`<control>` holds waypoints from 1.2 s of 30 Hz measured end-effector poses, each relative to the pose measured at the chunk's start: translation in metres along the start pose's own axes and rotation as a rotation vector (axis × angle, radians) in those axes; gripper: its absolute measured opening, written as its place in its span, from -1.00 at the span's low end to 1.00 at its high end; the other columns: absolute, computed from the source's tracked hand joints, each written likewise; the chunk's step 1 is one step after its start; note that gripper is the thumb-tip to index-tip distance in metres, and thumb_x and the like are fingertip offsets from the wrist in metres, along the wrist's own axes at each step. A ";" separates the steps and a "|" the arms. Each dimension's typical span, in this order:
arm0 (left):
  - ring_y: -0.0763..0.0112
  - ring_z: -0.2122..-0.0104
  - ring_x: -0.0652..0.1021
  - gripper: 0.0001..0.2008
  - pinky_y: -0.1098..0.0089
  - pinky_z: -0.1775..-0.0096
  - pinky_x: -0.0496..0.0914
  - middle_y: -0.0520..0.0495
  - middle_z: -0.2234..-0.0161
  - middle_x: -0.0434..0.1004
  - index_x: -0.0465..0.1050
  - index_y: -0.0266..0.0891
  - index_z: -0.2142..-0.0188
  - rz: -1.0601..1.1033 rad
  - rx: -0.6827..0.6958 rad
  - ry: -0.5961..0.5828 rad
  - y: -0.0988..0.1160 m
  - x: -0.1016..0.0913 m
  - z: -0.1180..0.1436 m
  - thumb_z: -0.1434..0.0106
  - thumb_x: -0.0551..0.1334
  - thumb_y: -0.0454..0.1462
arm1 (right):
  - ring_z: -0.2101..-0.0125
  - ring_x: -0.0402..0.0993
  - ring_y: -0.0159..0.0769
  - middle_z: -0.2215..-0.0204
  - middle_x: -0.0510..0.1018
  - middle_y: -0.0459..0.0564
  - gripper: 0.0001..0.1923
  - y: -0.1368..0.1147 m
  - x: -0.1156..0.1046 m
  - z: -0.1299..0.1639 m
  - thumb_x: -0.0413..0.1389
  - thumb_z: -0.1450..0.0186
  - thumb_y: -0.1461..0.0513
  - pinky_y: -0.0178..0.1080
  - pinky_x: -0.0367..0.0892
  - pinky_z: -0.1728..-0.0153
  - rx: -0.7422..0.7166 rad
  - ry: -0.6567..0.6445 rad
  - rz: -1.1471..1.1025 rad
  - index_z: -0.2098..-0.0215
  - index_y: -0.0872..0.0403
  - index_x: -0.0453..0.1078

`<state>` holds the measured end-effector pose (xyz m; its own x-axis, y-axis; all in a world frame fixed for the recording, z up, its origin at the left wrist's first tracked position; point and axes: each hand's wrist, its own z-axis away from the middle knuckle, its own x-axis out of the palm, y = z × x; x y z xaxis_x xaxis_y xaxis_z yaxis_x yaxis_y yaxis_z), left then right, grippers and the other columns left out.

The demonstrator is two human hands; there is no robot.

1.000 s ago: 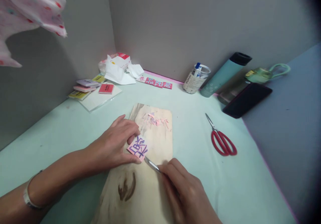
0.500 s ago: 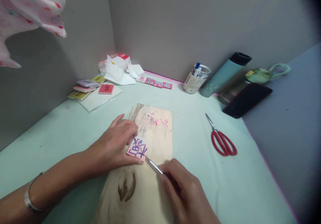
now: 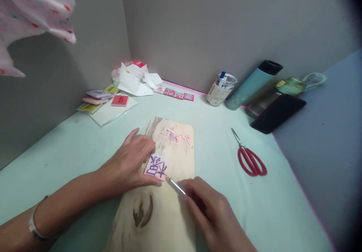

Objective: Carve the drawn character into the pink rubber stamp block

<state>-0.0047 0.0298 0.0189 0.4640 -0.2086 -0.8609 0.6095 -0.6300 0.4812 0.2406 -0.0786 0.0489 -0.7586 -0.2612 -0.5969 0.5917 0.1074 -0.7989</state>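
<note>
One pink block [image 3: 155, 168] — purple character inked on top, square, flat on wooden board [image 3: 172, 152]

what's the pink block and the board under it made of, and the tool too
The pink block looks like soft rubber or eraser stock, matte, with a purple character drawn on it; curled pink shavings suggest it cuts easily. The board looks like unfinished pale wood with dark grain marks. The tool has a thin shiny shaft, probably steel.
</note>
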 end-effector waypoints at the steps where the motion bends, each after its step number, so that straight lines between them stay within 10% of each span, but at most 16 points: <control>1: 0.09 0.09 0.49 -0.38 -0.21 -0.30 -0.10 -0.02 0.24 0.41 0.15 -0.13 0.31 0.000 0.003 0.000 0.000 0.000 0.000 -0.08 0.43 0.21 | 0.36 0.50 -0.35 0.29 0.54 -0.08 -0.75 0.002 0.001 0.000 -0.07 -0.48 0.28 -0.34 0.36 0.39 -0.034 0.015 0.022 0.05 -0.04 0.43; 11: 0.15 0.14 0.46 -0.35 -0.18 -0.29 -0.07 0.00 0.25 0.38 0.32 -0.17 0.22 0.025 0.062 0.077 -0.007 0.000 0.002 -0.11 0.28 0.33 | 0.50 0.45 -0.32 0.31 0.47 -0.03 -0.77 0.013 0.002 0.004 -0.14 -0.53 0.33 -0.31 0.31 0.55 -0.318 0.082 0.427 0.05 0.01 0.32; 18: 0.24 -0.02 0.45 -0.92 -0.04 -0.35 -0.15 0.03 0.27 0.49 0.51 -0.06 0.10 0.028 0.231 0.176 0.009 0.001 0.003 -0.44 0.25 -0.24 | 0.53 0.45 -0.34 0.35 0.46 -0.06 -0.79 0.012 0.004 0.001 -0.13 -0.51 0.35 -0.33 0.30 0.58 -0.346 0.128 0.453 0.09 0.02 0.32; 36: 0.29 -0.01 0.46 -0.76 0.00 -0.36 -0.07 0.00 0.29 0.45 0.44 -0.17 0.26 0.057 0.226 0.138 0.023 0.013 0.005 -0.47 0.06 -0.42 | 0.53 0.43 -0.35 0.35 0.46 -0.05 -0.76 0.011 0.006 0.002 -0.13 -0.48 0.38 -0.32 0.29 0.58 -0.327 0.111 0.456 0.16 0.03 0.33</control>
<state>0.0124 0.0092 0.0180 0.5864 -0.1544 -0.7952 0.4282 -0.7742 0.4661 0.2436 -0.0810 0.0366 -0.4806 -0.0187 -0.8767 0.7642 0.4815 -0.4292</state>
